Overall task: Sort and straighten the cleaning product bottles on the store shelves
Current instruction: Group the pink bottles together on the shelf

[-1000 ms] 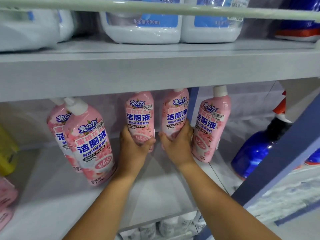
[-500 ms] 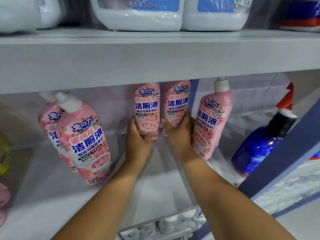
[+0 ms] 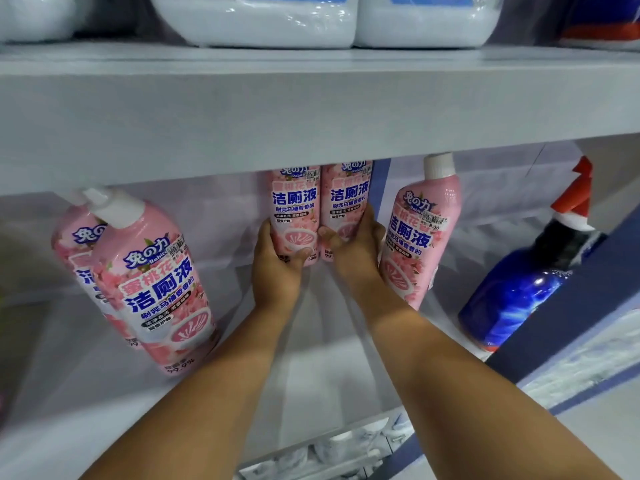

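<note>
Gripping two pink bottles at once, deep on the middle shelf! Left hand wraps the base of the left bottle, thumb across its front, fingers curled round the far side. Right hand does the same to the right bottle, thumb on the front, fingers round its right flank. Both bottles stand upright, touching side by side, labels facing out, tops hidden behind the upper shelf.

Just right of the right hand, a third pink bottle leans, white cap tipped up and right, and it sits nearer the shelf front than the held pair. Further right, well apart, a blue spray bottle with a red and white trigger head, tilted the same way. Over on the left, two more pink bottles, the front one overlapping the rear one, both leaning left.

Up top, white jugs sit in a row along the upper shelf.
</note>
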Demonstrator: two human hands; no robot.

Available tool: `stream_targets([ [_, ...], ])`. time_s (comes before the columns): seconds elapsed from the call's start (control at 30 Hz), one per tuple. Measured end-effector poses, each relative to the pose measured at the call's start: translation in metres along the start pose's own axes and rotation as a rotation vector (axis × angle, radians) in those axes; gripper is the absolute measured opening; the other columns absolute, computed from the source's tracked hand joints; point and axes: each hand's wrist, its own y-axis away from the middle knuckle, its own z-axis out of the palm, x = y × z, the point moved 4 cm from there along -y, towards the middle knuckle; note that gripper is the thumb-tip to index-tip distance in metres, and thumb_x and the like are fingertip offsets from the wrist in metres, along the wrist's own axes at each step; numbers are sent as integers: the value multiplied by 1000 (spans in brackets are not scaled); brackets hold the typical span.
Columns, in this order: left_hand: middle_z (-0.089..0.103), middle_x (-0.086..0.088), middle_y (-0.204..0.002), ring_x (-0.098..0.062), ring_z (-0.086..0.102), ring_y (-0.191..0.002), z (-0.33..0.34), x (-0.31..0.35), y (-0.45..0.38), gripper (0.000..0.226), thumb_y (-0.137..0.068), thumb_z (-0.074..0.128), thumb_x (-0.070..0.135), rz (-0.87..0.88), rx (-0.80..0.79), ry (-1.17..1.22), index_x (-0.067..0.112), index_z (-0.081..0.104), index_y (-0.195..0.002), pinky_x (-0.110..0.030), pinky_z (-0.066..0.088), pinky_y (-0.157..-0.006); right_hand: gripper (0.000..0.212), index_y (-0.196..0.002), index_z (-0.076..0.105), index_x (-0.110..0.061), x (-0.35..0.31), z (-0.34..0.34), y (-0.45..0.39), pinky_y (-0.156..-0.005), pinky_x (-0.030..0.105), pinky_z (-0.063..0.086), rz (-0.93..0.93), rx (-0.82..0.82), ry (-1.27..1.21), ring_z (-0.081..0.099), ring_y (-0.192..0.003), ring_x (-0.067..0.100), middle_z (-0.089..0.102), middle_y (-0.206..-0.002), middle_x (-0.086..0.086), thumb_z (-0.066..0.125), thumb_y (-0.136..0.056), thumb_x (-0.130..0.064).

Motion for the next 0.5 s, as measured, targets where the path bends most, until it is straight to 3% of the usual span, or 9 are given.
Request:
stream_targets([
  [0.07, 68, -1, -128, -18, 68, -112, 1, -2, -1, 77, -74, 87, 19, 6, -2, 4, 20, 48, -140, -42, 58, -93, 84, -147, 39, -28, -2, 0, -1, -101, 27, 48, 5, 6, 4, 52, -99, -3, 40, -104, -29, 84, -78, -12],
  [0.13, 68, -1, -128, -17, 69, -110, 2, -3, -2, 77, -74, 88, 18, 7, -10, 14, 19, 48, -141, -37, 58, -93, 85, -148, 39, -28, -3, -1, -1, -102, 28, 48, 18, 11, 5, 54, -104, 2, 40, -104, -29, 84, -78, -12],
  [0.2, 69, -1, -127, -16, 69, -108, 2, -2, -2, 77, -74, 89, 16, 2, -8, 13, 19, 49, -140, -33, 58, -91, 84, -148, 38, -28, -5, -1, 0, -96, 21, 49, 10, 11, -7, 54, -105, 3, 41, -103, -29, 83, -80, -10],
  [0.27, 69, -2, -126, -16, 69, -108, 2, -1, -1, 75, -74, 89, 16, -25, -4, 20, 17, 50, -139, -31, 57, -90, 79, -145, 41, -27, -3, -2, -1, -80, 4, 47, 5, 18, 0, 54, -94, -6, 45, -104, -27, 82, -80, -6],
  [0.3, 69, -3, -126, -16, 69, -108, 1, 0, 0, 74, -75, 89, 15, -45, -8, 34, 16, 50, -138, -30, 57, -91, 78, -142, 41, -27, -1, -1, 0, -79, 4, 47, 2, 21, -5, 54, -95, -9, 50, -108, -24, 83, -79, -7],
  [0.4, 70, -3, -120, -15, 70, -104, -7, 12, 17, 64, -75, 88, 24, -75, -15, 96, 19, 52, -128, -27, 56, -85, 84, -139, 41, -33, 7, -1, 13, -104, 32, 49, 32, 56, 37, 61, -114, 6, 60, -130, -12, 88, -70, -32],
  [0.47, 68, -2, -117, -14, 68, -103, -16, 19, 42, 56, -77, 86, 34, -107, -40, 122, 22, 53, -120, -21, 51, -80, 82, -134, 42, -38, 26, 1, 15, -105, 43, 51, -2, 10, 64, 63, -120, 11, 64, -130, -12, 85, -65, -45],
  [0.5, 66, 1, -119, -14, 66, -106, -25, 24, 59, 51, -78, 83, 38, -132, -65, 124, 26, 55, -119, -19, 48, -83, 79, -133, 43, -35, 26, 2, 23, -103, 43, 52, -19, -24, 57, 64, -120, 13, 66, -129, -10, 85, -67, -42],
])
